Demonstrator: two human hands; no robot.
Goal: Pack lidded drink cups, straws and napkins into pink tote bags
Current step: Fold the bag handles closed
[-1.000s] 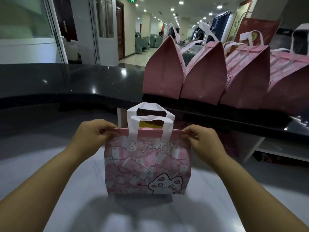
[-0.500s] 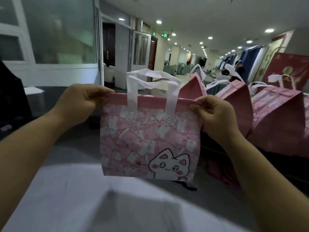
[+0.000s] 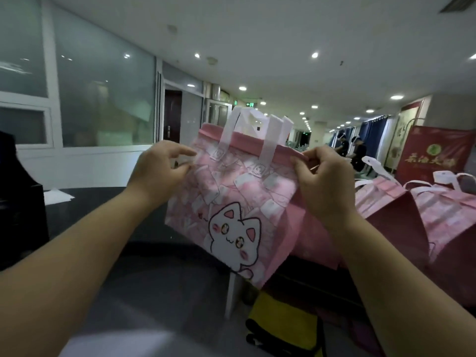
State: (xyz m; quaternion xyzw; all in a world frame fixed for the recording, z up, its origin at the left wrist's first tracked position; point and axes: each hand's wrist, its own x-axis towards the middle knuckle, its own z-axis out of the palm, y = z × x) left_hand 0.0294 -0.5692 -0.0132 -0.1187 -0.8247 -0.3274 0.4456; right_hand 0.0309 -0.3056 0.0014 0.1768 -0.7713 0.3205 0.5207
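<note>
A pink tote bag (image 3: pixel 231 207) with a white cat print and white handles hangs in the air in front of me, tilted down to the right. My right hand (image 3: pixel 324 184) pinches its pink top rim at the right corner. Close against the bag's left upper edge is my left hand (image 3: pixel 157 171), fingers loosely spread, thumb and fingertips at the fabric; whether it grips is unclear. No cups, straws or napkins are visible.
Several more pink tote bags (image 3: pixel 412 210) stand on the black counter (image 3: pixel 108 217) at the right. A yellow and black bag (image 3: pixel 283 323) lies below. A red banner (image 3: pixel 435 153) and two people stand far right. White paper (image 3: pixel 56 195) lies at left.
The bag has risen from the white table and now tilts, its left side swung away. My left hand has loosened from the rim. My view has lifted toward the ceiling.
</note>
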